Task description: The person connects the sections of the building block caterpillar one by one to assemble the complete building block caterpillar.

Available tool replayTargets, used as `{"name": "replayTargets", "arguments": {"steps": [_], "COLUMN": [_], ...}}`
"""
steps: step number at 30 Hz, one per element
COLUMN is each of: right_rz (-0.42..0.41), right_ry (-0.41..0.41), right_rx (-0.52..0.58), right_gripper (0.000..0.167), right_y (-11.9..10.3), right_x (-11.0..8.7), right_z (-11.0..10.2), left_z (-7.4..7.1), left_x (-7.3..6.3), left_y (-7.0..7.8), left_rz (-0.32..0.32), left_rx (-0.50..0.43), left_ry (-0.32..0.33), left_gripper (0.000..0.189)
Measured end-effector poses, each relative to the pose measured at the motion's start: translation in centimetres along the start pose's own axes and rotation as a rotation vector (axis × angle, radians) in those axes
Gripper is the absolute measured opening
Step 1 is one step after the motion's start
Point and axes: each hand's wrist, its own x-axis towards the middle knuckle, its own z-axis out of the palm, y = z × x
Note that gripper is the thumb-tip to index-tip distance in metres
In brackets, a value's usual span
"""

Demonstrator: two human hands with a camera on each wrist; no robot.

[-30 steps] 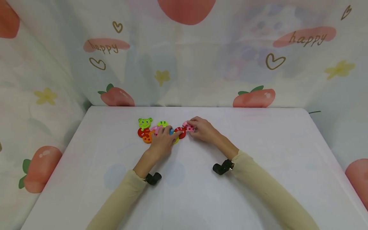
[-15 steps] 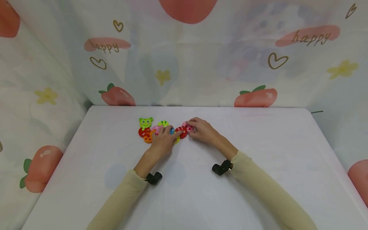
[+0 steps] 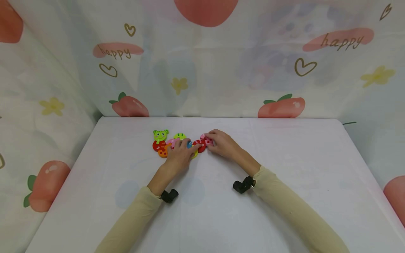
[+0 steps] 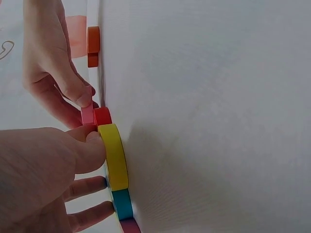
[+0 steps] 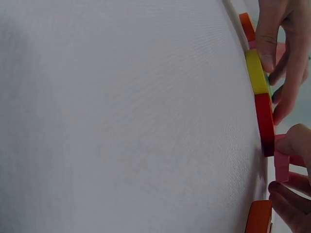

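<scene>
A caterpillar puzzle of flat coloured pieces lies near the table's far edge, its green smiling head piece (image 3: 160, 135) at the left. My left hand (image 3: 178, 159) rests over its middle, fingertips touching the pieces and partly covering them. The thumb lies by the yellow piece (image 4: 113, 158) and the index finger reaches the red striped piece (image 3: 200, 147). With thumb and fingers, my right hand (image 3: 224, 144) pinches a pink spotted piece (image 5: 282, 162) at the puzzle's right end. In the left wrist view, that pink piece sits slightly higher than the red one beside it.
A separate orange piece (image 5: 259, 217) lies beyond the right hand, hidden from the head view. The white table (image 3: 202, 211) stretches toward the person. Behind it hangs a printed curtain (image 3: 202, 70) with fruit and hearts.
Almost nothing differs. Both hands keep their places on the pieces, and the view shifts only slightly.
</scene>
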Motion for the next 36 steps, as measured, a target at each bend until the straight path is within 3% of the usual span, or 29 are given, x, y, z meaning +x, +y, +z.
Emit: {"name": "replayTargets", "arguments": {"steps": [29,33,36], "right_rz": [-0.054,-0.037,0.021], "right_ry": [0.0,-0.025,-0.03], "right_rx": [-0.068,-0.096,-0.072], "right_gripper": [0.043,0.048,0.058], "right_y": [0.1,0.0,0.1], "right_x": [0.1,-0.3,-1.3], "right_z": [0.1,-0.1,-0.9], "left_z": [-0.3,-0.3,-0.3], "left_x": [0.2,0.2,0.2], "left_y": [0.2,0.2,0.2], "left_rz": [-0.009,-0.012,-0.015], "left_rx": [-0.011,-0.027,-0.029], "left_ry": [-0.021,-0.027,-0.031], "left_gripper": [0.052,0.053,0.054]}}
